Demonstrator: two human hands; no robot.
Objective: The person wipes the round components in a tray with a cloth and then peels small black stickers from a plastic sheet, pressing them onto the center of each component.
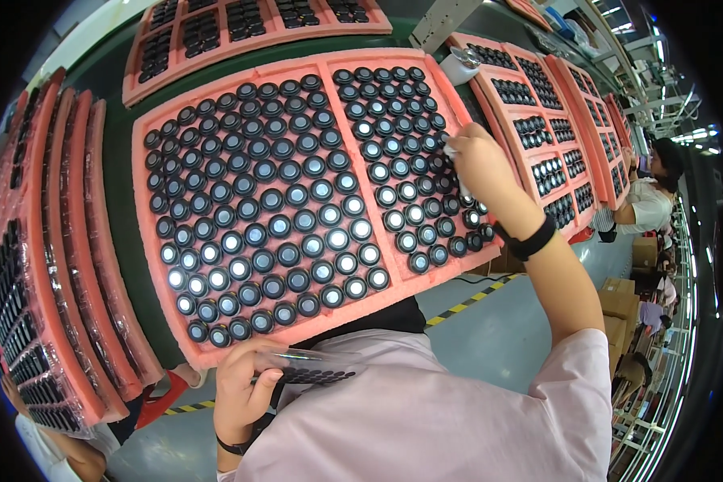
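Note:
In front of me lies a pink foam tray [333, 88] holding rows of round black parts [273, 198] with shiny grey or whitish round tops; a foam bar divides it into two sections. My right hand [484, 165] is over the tray's right edge, fingers pinched together beside the right-hand column of parts. Something white shows at its fingertips; I cannot make out what it is. Below the tray's near left corner, my left hand [245, 386] grips a clear plastic sheet [317, 368] dotted with black round pieces. That sheet is tilted, close to my body.
Stacked foam trays [80, 241] wrapped in clear film stand at the left. Another filled tray [217, 48] lies beyond mine on the green bench [108, 80]. More trays [530, 112] run along the right, near a small white container [460, 66]. Co-workers sit at far right and lower left.

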